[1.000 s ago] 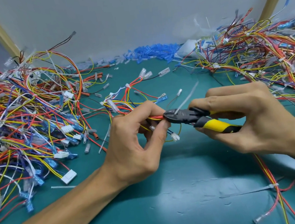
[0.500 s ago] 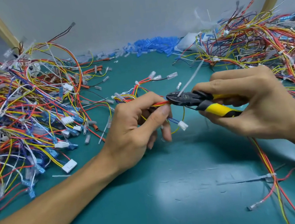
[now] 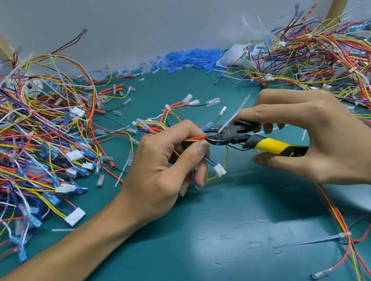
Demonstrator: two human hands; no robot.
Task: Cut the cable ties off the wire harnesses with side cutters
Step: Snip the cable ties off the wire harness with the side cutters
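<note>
1. Your left hand (image 3: 159,166) pinches the wire harness (image 3: 193,138), a thin bundle of red, orange and yellow wires, between thumb and curled fingers above the teal mat (image 3: 215,241). A white connector (image 3: 220,171) dangles just under your thumb.
2. Your right hand (image 3: 315,138) is wrapped round the yellow-and-black handles of the side cutters (image 3: 238,137), with fingers curled on both grips.
3. The cutter tips sit against the bundle, just beside your left thumb. They are at the cable tie (image 3: 235,115), whose pale tail sticks up and to the right over the cutter head.
4. You are at the cutting step on this tie. The tips look nearly together, but the view is too cramped to tell whether the strap is already severed.
5. The next move calls for care: keep only the strap between the blades, with no wire insulation and no thumb, then squeeze and pull the tie free.
6. A second tie (image 3: 342,236) waits on the harness lying at your lower right, and tangled heaps (image 3: 27,136) flank you on both sides
</note>
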